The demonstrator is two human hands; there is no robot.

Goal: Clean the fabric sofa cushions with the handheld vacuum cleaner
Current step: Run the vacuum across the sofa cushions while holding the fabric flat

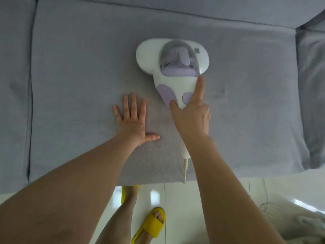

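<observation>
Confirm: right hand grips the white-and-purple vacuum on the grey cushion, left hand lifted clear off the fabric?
Not quite. In the head view the left hand lies flat, palm down, on the grey cushion, not lifted. The rest holds: the right hand grips the white-and-purple vacuum on that cushion.

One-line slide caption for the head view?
Right hand guides a white-and-lilac handheld vacuum over the grey sofa cushion; left hand lies flat beside it.

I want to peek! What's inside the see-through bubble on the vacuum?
Inside the vacuum's clear dome sits a purple part. Any dust cannot be made out. The sofa cushion beneath it is covered.
</observation>
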